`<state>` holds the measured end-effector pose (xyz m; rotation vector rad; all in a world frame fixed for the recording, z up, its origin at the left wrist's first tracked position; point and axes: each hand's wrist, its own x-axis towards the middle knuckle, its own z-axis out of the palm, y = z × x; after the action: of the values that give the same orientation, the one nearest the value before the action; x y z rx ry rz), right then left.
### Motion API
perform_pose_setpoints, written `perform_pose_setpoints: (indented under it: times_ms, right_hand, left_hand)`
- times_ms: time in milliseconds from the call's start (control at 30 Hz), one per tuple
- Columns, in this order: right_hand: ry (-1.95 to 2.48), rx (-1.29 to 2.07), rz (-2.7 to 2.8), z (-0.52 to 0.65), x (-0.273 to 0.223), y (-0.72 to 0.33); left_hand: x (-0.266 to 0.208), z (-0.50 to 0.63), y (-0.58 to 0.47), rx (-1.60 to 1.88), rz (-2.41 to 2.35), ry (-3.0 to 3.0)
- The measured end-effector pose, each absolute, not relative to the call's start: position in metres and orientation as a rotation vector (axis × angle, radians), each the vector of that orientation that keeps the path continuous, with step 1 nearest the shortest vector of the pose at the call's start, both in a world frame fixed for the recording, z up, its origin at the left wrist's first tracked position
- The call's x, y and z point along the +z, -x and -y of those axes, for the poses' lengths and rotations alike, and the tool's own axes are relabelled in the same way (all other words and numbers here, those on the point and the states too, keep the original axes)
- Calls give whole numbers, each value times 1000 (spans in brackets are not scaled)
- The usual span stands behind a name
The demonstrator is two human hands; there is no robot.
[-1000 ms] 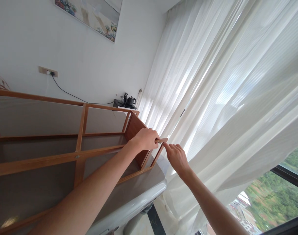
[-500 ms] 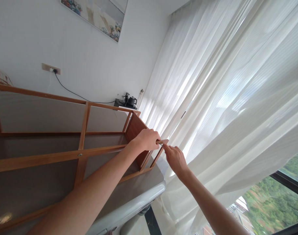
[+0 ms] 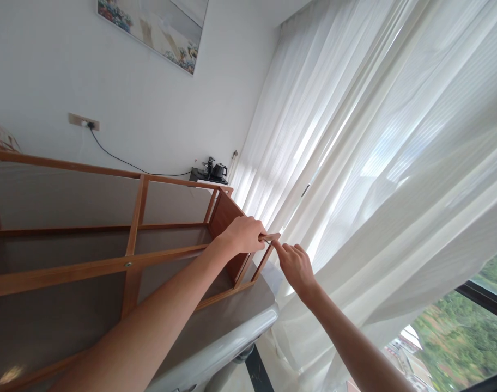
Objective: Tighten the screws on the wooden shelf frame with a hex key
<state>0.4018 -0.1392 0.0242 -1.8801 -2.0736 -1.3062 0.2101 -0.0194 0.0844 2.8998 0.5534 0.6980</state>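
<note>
A reddish-brown wooden frame with rails, posts and a solid end panel stands on a grey glossy table. My left hand is closed around the right end of the frame's near top rail. The tip of that rail sticks out past the fingers. Just to its right, my right hand is closed, thumb and index finger pinched at the rail's end. A thin metal rod shows between the two hands; most of it is hidden and its kind is unclear.
White sheer curtains hang close on the right, with a window beyond. Behind the frame, a black kettle stands on a small stand. A black cord runs from the wall socket. A metal bolt head shows on the near rail.
The view has shifted slightly. Both hands keep their places at the rail's end, and the right fingers have changed position very little.
</note>
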Motion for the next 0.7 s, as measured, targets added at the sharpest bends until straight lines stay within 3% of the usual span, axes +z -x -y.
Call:
perform_pose_setpoints:
  times_ms: [700]
  right_hand:
    - [1915, -1242, 2009, 139, 18, -399]
  left_hand:
    - [86, 21, -209, 694, -559, -2912]
